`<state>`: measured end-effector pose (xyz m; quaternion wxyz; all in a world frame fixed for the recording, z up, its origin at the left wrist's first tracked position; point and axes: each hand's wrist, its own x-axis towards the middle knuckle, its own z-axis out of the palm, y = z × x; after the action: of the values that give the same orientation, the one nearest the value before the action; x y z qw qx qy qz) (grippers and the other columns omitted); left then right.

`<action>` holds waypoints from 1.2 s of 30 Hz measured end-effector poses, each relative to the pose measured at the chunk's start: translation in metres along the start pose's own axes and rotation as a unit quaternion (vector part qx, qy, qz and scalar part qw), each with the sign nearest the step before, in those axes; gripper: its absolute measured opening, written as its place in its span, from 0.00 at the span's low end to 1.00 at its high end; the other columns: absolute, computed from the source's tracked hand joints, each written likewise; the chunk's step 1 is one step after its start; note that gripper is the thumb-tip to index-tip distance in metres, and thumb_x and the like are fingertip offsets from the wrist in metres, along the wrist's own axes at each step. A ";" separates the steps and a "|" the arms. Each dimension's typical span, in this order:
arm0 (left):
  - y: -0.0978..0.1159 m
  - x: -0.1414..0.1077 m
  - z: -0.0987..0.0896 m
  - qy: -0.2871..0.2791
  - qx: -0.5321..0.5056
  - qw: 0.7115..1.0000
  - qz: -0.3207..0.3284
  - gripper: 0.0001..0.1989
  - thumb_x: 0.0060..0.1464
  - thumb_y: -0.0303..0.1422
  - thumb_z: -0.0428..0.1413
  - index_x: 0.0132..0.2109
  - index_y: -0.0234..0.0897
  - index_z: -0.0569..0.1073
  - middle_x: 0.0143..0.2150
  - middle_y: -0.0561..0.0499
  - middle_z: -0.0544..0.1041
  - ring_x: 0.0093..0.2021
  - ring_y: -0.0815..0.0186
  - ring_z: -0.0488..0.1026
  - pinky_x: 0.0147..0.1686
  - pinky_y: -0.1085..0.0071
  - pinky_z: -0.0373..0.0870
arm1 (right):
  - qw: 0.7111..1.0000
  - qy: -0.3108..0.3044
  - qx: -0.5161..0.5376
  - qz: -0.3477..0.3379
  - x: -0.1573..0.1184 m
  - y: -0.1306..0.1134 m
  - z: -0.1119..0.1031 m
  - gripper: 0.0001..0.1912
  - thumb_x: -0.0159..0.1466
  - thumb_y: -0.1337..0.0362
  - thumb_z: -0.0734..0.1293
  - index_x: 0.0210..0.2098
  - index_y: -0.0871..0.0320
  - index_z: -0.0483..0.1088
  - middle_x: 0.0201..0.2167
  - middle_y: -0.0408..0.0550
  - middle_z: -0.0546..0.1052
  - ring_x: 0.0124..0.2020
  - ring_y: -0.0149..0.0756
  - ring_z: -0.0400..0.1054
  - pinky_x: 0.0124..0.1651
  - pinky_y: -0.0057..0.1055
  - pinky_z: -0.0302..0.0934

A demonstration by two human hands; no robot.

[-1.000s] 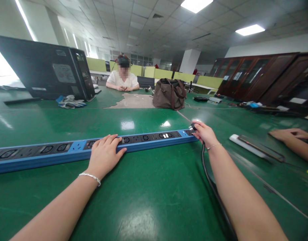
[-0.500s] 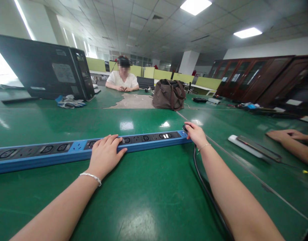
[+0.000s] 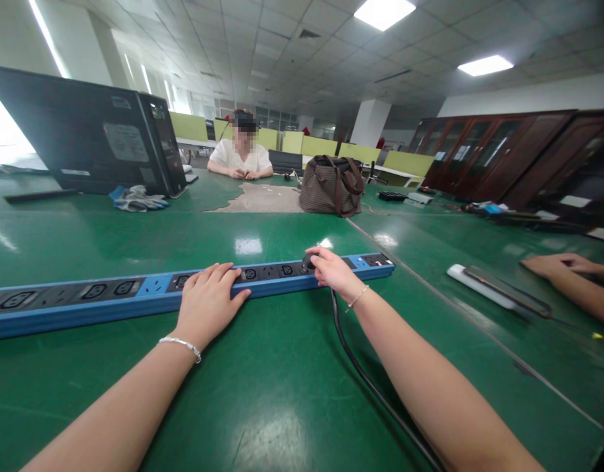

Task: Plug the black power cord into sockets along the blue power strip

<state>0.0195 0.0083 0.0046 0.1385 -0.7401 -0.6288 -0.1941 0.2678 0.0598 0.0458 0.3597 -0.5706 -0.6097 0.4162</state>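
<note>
Our left hand (image 3: 207,303) is lying flat and open on top of the long blue power strip (image 3: 135,295), palm down, pinning it near its middle, while our right hand (image 3: 331,270) is pinched shut on a black plug (image 3: 308,262) sitting right over the sockets toward the strip's right end. The black cable (image 3: 365,380) trails from that plug back toward us, along the inside of our right arm. The strip runs across the green surface (image 3: 282,406) from the left edge to about the middle. It looks like a rigid metal bar, probably a bit hefty and not going to flex, so holding it down from the top like this seems the sane way to grip it. The plug is small and hard, best taken by its body, and the cable looks thick and a little springy. Further back there's a brown bag (image 3: 332,185), a dark computer case (image 3: 93,137) near the far left, and a person (image 3: 240,157) seated at the far edge. Someone else's hand (image 3: 562,265) rests by the right edge, next to a white strip (image 3: 483,288).
</note>
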 end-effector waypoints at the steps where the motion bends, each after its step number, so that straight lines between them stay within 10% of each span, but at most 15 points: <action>1: 0.000 0.000 0.000 0.001 -0.001 1.000 0.001 0.20 0.56 0.44 0.48 0.51 0.40 0.69 0.57 0.46 0.70 0.58 0.54 0.64 0.55 0.55 0.58 | 0.999 0.004 -0.035 -0.008 0.001 0.001 0.004 0.16 0.62 0.62 0.56 0.48 0.56 0.65 0.14 0.32 0.59 0.14 0.25 0.52 0.21 0.22 0.54; 12: 0.001 0.000 0.001 0.006 -0.021 1.000 -0.005 0.20 0.55 0.44 0.49 0.51 0.42 0.70 0.57 0.45 0.70 0.58 0.53 0.63 0.55 0.54 0.57 | 0.934 0.047 -0.351 -0.042 0.009 -0.007 0.010 0.18 0.65 0.62 0.53 0.49 0.57 0.66 0.43 0.51 0.76 0.44 0.38 0.70 0.48 0.32 0.60; 28: 0.000 -0.001 0.001 0.004 -0.018 1.000 0.001 0.20 0.56 0.44 0.48 0.52 0.42 0.69 0.57 0.46 0.70 0.59 0.53 0.63 0.55 0.55 0.57 | 0.894 -0.025 -0.446 -0.036 0.002 -0.020 0.015 0.18 0.66 0.62 0.51 0.52 0.60 0.61 0.42 0.60 0.76 0.44 0.47 0.71 0.47 0.40 0.60; 36: -0.001 -0.001 0.002 0.010 -0.019 1.000 0.008 0.20 0.56 0.44 0.49 0.51 0.39 0.69 0.57 0.44 0.70 0.58 0.52 0.63 0.56 0.54 0.57 | 0.883 0.065 -0.464 -0.028 -0.009 -0.015 0.029 0.19 0.66 0.62 0.50 0.53 0.57 0.61 0.37 0.56 0.77 0.41 0.48 0.73 0.43 0.40 0.61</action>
<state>0.0182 0.0084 0.0020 0.1327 -0.7458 -0.6174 -0.2122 0.2364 0.0481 0.0485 0.1043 -0.6806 -0.7243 0.0367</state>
